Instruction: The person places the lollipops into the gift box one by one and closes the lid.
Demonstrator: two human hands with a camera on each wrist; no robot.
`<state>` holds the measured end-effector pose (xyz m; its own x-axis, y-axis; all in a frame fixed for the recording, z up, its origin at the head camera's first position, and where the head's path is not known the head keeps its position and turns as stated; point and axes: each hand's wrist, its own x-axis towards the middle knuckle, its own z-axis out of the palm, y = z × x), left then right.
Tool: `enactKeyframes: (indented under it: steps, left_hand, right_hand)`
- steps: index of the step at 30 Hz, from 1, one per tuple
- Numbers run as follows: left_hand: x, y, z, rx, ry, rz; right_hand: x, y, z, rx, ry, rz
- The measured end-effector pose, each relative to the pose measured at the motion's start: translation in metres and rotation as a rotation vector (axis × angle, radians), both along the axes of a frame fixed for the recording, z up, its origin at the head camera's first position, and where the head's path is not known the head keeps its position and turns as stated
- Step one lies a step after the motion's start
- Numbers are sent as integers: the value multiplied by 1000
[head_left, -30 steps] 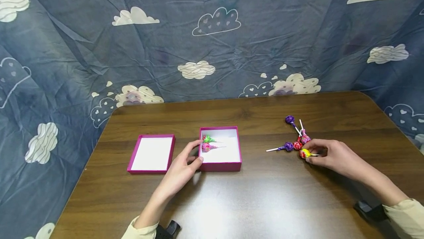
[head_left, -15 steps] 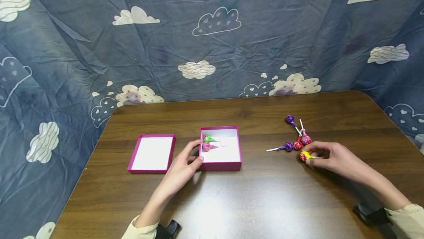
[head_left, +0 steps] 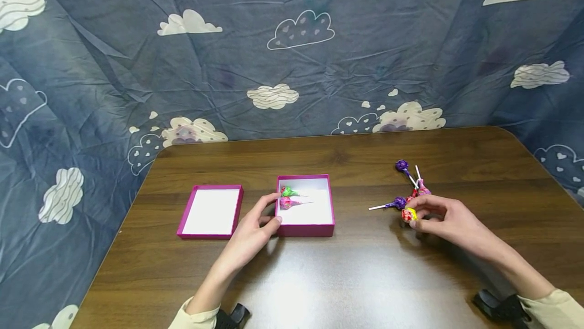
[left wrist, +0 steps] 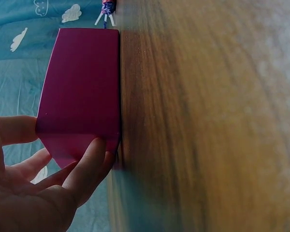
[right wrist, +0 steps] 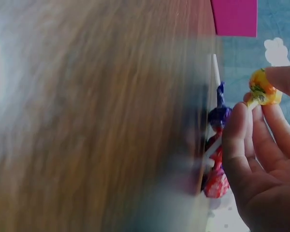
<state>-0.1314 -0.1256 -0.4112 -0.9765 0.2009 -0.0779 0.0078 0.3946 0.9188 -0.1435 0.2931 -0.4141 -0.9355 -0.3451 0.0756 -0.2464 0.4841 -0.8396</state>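
My right hand (head_left: pixel 444 217) pinches a lollipop (head_left: pixel 408 214) in a yellow and red wrapper between thumb and fingers, raised over the table; the right wrist view shows its round yellow head (right wrist: pixel 266 89) by the thumb. Close behind it lie several other lollipops: a purple one (head_left: pixel 399 203), a second purple one (head_left: pixel 402 165), a pink one (head_left: pixel 423 188) and a red one partly hidden by the hand. My left hand (head_left: pixel 248 240) rests against the left side of an open magenta box (head_left: pixel 305 230). Inside are a green lollipop (head_left: pixel 287 191) and a pink lollipop (head_left: pixel 286 203).
A magenta box lid (head_left: pixel 212 212), white inside face up, lies left of the box. All of it rests on a brown wooden table (head_left: pixel 356 278). A blue cloth (head_left: pixel 205 75) with clouds hangs behind the table's far edge.
My right hand has lifted the yellow lollipop off the table and moved it a little left, toward the other lollipops. The left hand and the box have stayed in place.
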Motion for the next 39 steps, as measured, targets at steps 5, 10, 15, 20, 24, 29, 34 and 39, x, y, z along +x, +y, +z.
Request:
enactKeyframes:
  steps: [5, 10, 15, 20, 24, 29, 34, 39]
  left_hand:
    - [0, 1, -1, 2, -1, -6]
    - [1, 1, -1, 6, -4, -3]
    - [1, 2, -1, 20, -13, 3]
    - [0, 2, 0, 21, -18, 11]
    - [0, 1, 0, 7, -15, 12]
    - [-1, 1, 0, -10, -5, 11]
    - [0, 1, 0, -13, -4, 9]
    - [0, 1, 1, -12, 3, 5]
  right_hand:
    - [0, -10, 2, -51, 33, -1]
    - [0, -22, 5, -84, 69, 9]
    - [0, -38, 9, -135, 123, -28]
    - [2, -51, 14, -162, 160, -74]
    - [2, -57, 15, -212, 154, -68]
    - [0, -68, 14, -256, 160, -50]
    - [-1, -82, 16, -274, 147, -45]
    - [-2, -97, 21, -323, 108, -40]
